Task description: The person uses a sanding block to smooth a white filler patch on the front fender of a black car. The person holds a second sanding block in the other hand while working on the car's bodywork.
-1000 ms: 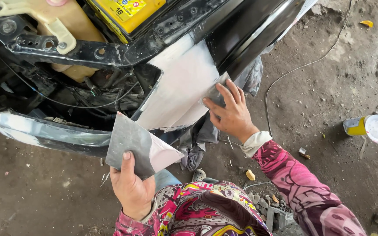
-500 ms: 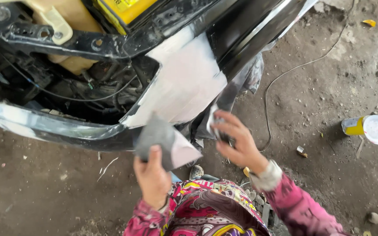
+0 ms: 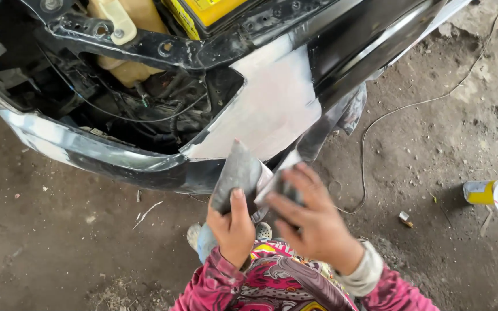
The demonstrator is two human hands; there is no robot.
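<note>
The left hand (image 3: 233, 230) is closed around a folded grey sheet of sandpaper (image 3: 238, 173), thumb laid up its face, so its grip holds the sheet upright just below the car's front corner. The right hand (image 3: 312, 222) meets the same sheet from the other side, fingers curled over a smaller grey folded piece (image 3: 283, 187) and the sheet's pale edge; its grip is closed on that piece. Both hands sit close together, touching across the paper, above the person's patterned pink sleeves.

Directly behind the sandpaper is the dull white sanded patch (image 3: 266, 109) on the black car panel (image 3: 370, 40), very near the paper's top edge. To the left of the patch the headlight cavity (image 3: 128, 98) gapes open, crowded with black wires and hoses, with a cream plastic reservoir (image 3: 128, 34) and a yellow battery (image 3: 208, 11) above it. The glossy bumper edge (image 3: 87, 147) runs below that opening and curves toward the hands, closing off the space on their left. A loose flap of grey plastic (image 3: 350, 112) hangs at the panel's lower right.

On the right the dirt floor (image 3: 433, 132) lies open, crossed by a thin cable (image 3: 387, 115) that loops down near the right hand. Well apart on the far right lies a yellow can with a white lid (image 3: 497, 196), and small scraps dot the ground. Left of the hands the floor is bare earth with a few light slivers.
</note>
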